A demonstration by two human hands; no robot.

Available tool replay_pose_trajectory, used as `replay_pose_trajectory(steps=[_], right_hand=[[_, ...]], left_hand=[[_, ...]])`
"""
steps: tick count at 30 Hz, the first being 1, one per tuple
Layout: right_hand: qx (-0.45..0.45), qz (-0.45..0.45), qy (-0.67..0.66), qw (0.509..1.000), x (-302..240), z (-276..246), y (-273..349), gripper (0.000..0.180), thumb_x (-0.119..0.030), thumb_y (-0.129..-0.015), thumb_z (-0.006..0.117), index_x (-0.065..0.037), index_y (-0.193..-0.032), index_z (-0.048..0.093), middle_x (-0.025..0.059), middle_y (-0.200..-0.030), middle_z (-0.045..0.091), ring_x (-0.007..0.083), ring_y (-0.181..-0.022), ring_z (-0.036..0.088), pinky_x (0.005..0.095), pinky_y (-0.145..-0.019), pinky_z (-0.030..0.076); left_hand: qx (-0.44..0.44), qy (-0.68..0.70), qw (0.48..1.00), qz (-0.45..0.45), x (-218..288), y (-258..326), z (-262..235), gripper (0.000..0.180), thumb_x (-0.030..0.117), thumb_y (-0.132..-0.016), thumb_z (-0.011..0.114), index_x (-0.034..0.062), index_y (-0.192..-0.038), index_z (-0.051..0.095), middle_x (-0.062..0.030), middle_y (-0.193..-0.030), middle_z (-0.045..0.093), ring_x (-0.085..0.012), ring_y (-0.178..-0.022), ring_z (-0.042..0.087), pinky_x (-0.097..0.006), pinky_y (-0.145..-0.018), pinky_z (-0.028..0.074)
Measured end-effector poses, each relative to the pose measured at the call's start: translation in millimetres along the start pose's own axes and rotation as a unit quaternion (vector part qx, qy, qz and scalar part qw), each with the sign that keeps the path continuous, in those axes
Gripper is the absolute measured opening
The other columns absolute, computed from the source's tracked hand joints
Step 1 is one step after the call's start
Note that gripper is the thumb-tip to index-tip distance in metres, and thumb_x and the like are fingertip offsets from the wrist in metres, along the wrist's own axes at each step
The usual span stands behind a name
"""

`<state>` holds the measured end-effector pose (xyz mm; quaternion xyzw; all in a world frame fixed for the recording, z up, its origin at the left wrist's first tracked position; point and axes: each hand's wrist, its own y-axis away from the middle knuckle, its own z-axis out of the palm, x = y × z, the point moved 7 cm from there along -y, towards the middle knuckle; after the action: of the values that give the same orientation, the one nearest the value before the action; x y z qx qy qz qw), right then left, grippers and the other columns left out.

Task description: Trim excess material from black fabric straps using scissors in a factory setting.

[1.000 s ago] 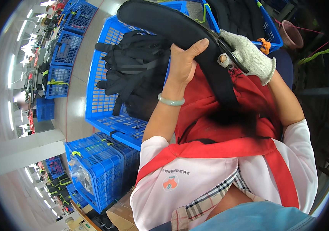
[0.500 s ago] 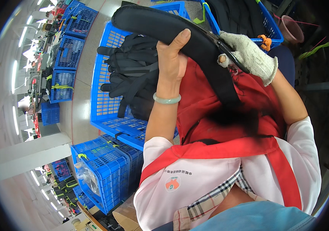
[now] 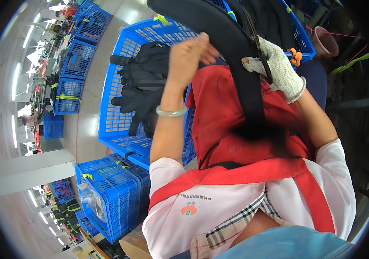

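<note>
A long curved black padded strap (image 3: 219,32) runs from the top of the view down in front of my red apron (image 3: 219,99). My right hand (image 3: 279,71), in a whitish knitted glove, is closed on black-handled scissors (image 3: 262,62). Its thumb presses against the strap's right edge, and the scissor blades point up beside the strap. My bare left hand (image 3: 189,60), with a pale bangle (image 3: 171,113) on the wrist, is off the strap on its left side. Its fingers are somewhat blurred, loosely bent and apart from the thumb, with nothing visible in them.
A blue crate (image 3: 109,123) on my left holds a heap of black straps (image 3: 145,71). Another blue crate (image 3: 307,52) with black pieces stands at the far right, near a pink basket (image 3: 324,42). Stacked blue crates (image 3: 115,194) are at lower left.
My left hand has let go of the strap and moved a little left and down. The strap has swung up and to the right, and the scissors have turned more upright.
</note>
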<state>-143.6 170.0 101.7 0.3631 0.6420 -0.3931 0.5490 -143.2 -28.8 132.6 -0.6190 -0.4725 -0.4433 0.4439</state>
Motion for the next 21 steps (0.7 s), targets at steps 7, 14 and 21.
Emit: replay_pose_trajectory(steps=[7, 14, 21], right_hand=[[-0.04, 0.033, -0.016, 0.999, -28.6, 38.4, -3.6, 0.038, -0.017, -0.081, 0.076, 0.001, -0.108, 0.058, 0.0047, -0.081, 0.063, 0.0102, -0.067, 0.061, 0.0229, -0.063, 0.05], [0.008, -0.02, -0.193, 0.981, 13.0, -6.0, 6.3, 0.03, -0.01, -0.087, 0.066, 0.003, -0.112, 0.054, 0.0053, -0.079, 0.062, 0.0101, -0.063, 0.059, 0.0214, -0.058, 0.047], [-0.045, 0.071, -0.106, 0.991, 67.6, 3.3, 32.9, 0.041, -0.021, -0.085, 0.071, -0.001, -0.117, 0.054, 0.0063, -0.09, 0.067, 0.0105, -0.069, 0.061, 0.0225, -0.06, 0.049]], left_hand=[[0.112, 0.127, 0.955, 0.243, 131.1, -17.1, -14.2, 0.018, 0.013, -0.091, 0.063, 0.0016, -0.104, 0.06, -0.0027, -0.093, 0.063, -0.0115, -0.08, 0.061, -0.025, -0.072, 0.05], [-0.127, -0.029, 0.99, -0.056, 44.0, 10.6, 36.3, 0.03, 0.021, -0.082, 0.074, -0.0007, -0.101, 0.066, -0.0002, -0.087, 0.066, -0.0056, -0.079, 0.059, -0.021, -0.069, 0.047], [-0.147, 0.09, 0.963, -0.209, -79.5, 74.3, 76.2, 0.027, 0.02, -0.084, 0.072, 0.0002, -0.101, 0.065, 0.0014, -0.084, 0.065, -0.0044, -0.075, 0.058, -0.021, -0.066, 0.048]])
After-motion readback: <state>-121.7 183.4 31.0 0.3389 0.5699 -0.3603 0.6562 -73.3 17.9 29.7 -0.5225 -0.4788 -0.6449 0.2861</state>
